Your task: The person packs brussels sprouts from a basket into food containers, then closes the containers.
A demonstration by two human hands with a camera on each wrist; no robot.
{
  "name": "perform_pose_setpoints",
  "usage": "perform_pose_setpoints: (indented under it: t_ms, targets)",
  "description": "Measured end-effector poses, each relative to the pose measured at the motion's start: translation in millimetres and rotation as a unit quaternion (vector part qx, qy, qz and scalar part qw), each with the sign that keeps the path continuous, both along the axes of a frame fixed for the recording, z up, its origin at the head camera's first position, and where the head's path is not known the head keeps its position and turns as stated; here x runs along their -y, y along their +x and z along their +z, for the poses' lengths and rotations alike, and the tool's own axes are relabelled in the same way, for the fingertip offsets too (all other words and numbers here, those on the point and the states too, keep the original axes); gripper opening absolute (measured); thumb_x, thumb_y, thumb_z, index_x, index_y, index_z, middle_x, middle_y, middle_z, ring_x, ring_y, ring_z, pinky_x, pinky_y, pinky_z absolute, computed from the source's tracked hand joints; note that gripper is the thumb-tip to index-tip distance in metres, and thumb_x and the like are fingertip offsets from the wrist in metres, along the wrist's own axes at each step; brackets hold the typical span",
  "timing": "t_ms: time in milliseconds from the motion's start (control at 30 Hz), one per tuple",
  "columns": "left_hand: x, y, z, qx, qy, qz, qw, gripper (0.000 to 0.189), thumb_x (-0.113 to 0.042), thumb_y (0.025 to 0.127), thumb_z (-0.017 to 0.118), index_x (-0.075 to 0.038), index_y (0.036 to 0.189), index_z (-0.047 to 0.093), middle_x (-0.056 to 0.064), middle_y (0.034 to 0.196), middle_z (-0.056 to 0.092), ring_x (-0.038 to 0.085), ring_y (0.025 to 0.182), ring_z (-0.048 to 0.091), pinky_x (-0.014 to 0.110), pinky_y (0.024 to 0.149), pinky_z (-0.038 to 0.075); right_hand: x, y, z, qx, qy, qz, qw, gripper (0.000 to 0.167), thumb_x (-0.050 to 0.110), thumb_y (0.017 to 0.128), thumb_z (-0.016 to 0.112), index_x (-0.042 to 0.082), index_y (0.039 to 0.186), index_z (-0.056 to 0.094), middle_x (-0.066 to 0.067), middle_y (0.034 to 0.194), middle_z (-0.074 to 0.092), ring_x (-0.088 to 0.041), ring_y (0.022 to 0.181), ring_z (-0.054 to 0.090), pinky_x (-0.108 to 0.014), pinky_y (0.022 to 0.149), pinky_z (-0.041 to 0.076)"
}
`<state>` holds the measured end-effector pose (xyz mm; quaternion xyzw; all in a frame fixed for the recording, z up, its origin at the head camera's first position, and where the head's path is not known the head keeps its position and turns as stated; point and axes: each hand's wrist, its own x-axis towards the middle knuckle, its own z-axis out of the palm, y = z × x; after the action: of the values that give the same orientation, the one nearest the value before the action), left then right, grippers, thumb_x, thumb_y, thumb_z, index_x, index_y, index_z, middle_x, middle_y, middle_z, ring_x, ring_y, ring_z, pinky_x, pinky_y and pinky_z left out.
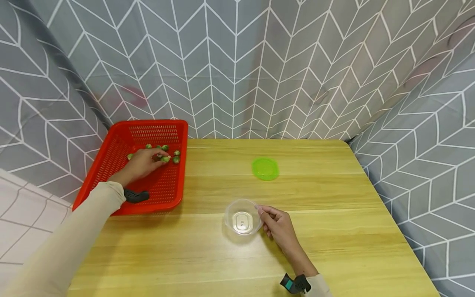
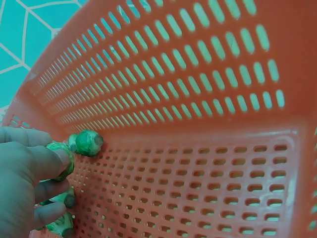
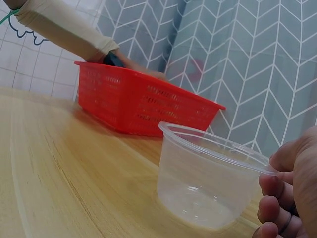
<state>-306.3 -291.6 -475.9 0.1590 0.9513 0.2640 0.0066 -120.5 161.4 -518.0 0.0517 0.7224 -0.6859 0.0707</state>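
Observation:
Inside a red plastic basket (image 1: 182, 177), my left hand (image 1: 142, 164) pinches a Brussels sprout (image 1: 165, 159) between thumb and fingers. Several more green sprouts lie around it on the basket floor; one Brussels sprout (image 2: 89, 143) shows beyond my fingertips in the left wrist view. My right hand (image 1: 279, 227) pinches the rim of a clear plastic tub (image 1: 243, 222) between thumb and forefinger. The tub stands upright on the table, with only its bare bottom visible inside.
A green lid (image 1: 265, 168) lies flat on the wooden table (image 1: 319, 198), behind the tub and to its right. The basket stands at the table's left side. Grey patterned curtains (image 1: 237, 70) hang along the back and right edges.

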Motion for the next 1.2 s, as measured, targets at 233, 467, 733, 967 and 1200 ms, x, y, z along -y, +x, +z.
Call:
perform_pose_setpoints:
  t_ms: [233, 467, 733, 967, 1200]
  targets:
    - [-2.2, 9.2, 9.4, 0.008, 0.059, 0.003, 0.9982, 0.033, -0.013, 0.094, 0.073, -0.011, 0.126, 0.068, 0.018, 0.123, 0.067, 0.033, 0.097, 0.068, 0.046, 0.081, 0.058, -0.3, -0.5, 2.5, 0.005, 0.012, -0.012, 0.9998, 0.027, 0.025, 0.097, 0.07, 0.005, 0.113, 0.075, -0.005, 0.069, 0.057, -0.01, 0.053, 0.049, -0.019, 0.041, 0.038]
    - [-6.6, 20.3, 19.3, 0.011, 0.088, 0.009, 0.996, 0.035, -0.016, 0.094, 0.073, -0.016, 0.129, 0.068, 0.014, 0.126, 0.068, 0.033, 0.104, 0.068, 0.035, 0.08, 0.06, -0.1, -0.1, 3.4, 0.006, 0.014, -0.015, 0.9998, 0.027, 0.026, 0.096, 0.07, 0.005, 0.112, 0.075, -0.005, 0.068, 0.058, -0.01, 0.053, 0.049, -0.019, 0.042, 0.039]
    - [-10.5, 35.9, 26.2, -0.008, 0.121, 0.005, 0.9926, 0.034, -0.015, 0.093, 0.074, -0.019, 0.127, 0.069, 0.012, 0.121, 0.07, 0.032, 0.101, 0.07, 0.018, 0.067, 0.054, 1.3, -0.4, 3.0, 0.009, 0.009, -0.016, 0.9998, 0.03, 0.027, 0.095, 0.072, 0.003, 0.112, 0.075, -0.005, 0.068, 0.058, -0.01, 0.053, 0.049, -0.019, 0.042, 0.039]
    - [-17.6, 54.3, 38.2, -0.018, 0.139, 0.02, 0.99, 0.035, -0.025, 0.091, 0.077, -0.024, 0.126, 0.071, 0.009, 0.117, 0.071, 0.027, 0.096, 0.068, 0.016, 0.069, 0.055, 2.7, 0.8, 2.7, 0.008, 0.004, -0.014, 0.9999, 0.032, 0.025, 0.096, 0.07, 0.0, 0.115, 0.073, -0.003, 0.068, 0.058, -0.009, 0.053, 0.049, -0.018, 0.042, 0.04]
    - [-33.0, 72.9, 54.2, -0.007, 0.168, 0.007, 0.9857, 0.035, -0.028, 0.091, 0.077, -0.031, 0.125, 0.07, 0.0, 0.12, 0.07, 0.019, 0.097, 0.066, 0.017, 0.074, 0.056, 3.9, 2.7, 3.6, 0.011, -0.009, -0.013, 0.9998, 0.032, 0.024, 0.096, 0.071, 0.0, 0.116, 0.073, -0.005, 0.068, 0.057, -0.01, 0.054, 0.049, -0.019, 0.042, 0.04]
